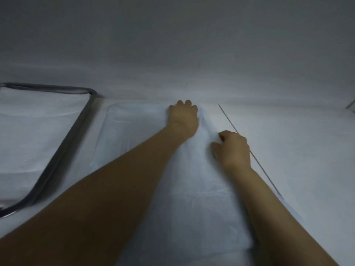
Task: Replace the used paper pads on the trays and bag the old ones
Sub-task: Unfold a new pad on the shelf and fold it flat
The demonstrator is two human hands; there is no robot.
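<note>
One pale blue paper pad (138, 131) lies flat at mid-frame on the white surface (297, 150), its long axis running away from us, its far edge close to the grey wall (172, 45).

Left hand (183, 117): palm down at the pad's far edge, right of the pad's centre. Its fingers (188, 103) are curled over that edge. The tips are hidden behind the knuckles, so we note a grip on the edge but cannot see how deep it goes.

Right hand (233, 148): nearer to us, at the pad's right margin. Thumb and forefinger are drawn together on a raised fold of the pad, and the other fingers are curled in. A crease in the pad runs from the left hand down to this pinch.

A thin grey line (228, 120) runs diagonally just right of the right hand, passing behind it. We cannot tell what it is.

To the left, apart from the pad, we record a tray (63, 143) with a dark grey rim, holding a white sheet (34, 120).
</note>
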